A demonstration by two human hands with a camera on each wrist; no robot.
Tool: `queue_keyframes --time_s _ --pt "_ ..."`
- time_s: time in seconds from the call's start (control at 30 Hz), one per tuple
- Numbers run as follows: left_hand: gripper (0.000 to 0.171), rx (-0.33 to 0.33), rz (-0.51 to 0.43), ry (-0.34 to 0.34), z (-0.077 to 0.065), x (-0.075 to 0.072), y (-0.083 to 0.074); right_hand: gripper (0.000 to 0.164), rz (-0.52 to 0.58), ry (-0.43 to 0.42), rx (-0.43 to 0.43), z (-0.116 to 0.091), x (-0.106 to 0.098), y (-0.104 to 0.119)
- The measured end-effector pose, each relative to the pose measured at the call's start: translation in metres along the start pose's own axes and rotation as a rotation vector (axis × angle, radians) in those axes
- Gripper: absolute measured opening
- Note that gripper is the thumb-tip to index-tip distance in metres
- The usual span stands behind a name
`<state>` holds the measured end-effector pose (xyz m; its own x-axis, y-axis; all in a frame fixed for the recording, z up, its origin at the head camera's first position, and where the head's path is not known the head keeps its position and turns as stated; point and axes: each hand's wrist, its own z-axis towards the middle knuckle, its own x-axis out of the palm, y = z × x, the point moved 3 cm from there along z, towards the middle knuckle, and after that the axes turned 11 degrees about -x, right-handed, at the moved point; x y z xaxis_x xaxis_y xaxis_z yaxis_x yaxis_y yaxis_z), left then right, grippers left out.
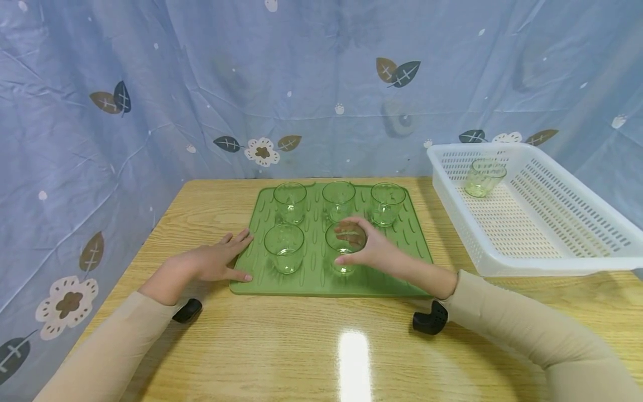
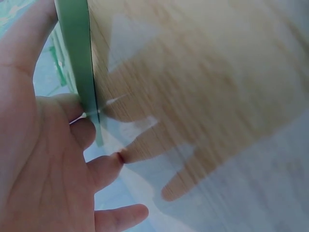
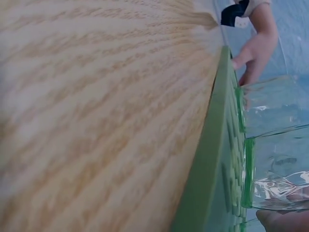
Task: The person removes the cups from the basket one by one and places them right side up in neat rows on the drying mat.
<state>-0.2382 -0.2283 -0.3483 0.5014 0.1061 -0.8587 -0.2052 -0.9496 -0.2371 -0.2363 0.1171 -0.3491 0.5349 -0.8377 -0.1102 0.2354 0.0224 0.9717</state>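
Observation:
On the green mat [image 1: 313, 282] stand several clear glasses in two rows. My right hand [image 1: 369, 248] curves round the front-row glass [image 1: 344, 265] nearest the mat's middle, thumb at its near side and fingers at its far side. In the right wrist view that glass [image 3: 277, 169] has its base at the mat, with the thumb beside its wall. My left hand [image 1: 216, 259] rests at the mat's left edge, fingers spread and thumb on the front left corner. To its right stands the other front-row glass [image 1: 284, 251].
A white plastic basket [image 1: 454, 223] sits on the right of the wooden table [image 1: 251, 346], with one glass [image 1: 484, 178] tilted in its far left corner. Three glasses, including one at the back left [image 1: 290, 204], form the back row. A blue patterned curtain [image 1: 311, 67] hangs behind.

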Motion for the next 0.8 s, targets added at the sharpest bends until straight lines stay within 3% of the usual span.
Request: queue_keyframes --time_s 0.3,0.8 --pt "0.104 0.007 -0.003 -0.005 0.0 0.0009 0.0008 0.106 0.007 0.006 -0.015 0.0009 0.0028 -0.0069" --pt "0.104 0.017 -0.002 -0.028 -0.0007 0.0016 0.0014 0.098 -0.105 0.011 -0.049 -0.0006 0.0037 -0.0063"
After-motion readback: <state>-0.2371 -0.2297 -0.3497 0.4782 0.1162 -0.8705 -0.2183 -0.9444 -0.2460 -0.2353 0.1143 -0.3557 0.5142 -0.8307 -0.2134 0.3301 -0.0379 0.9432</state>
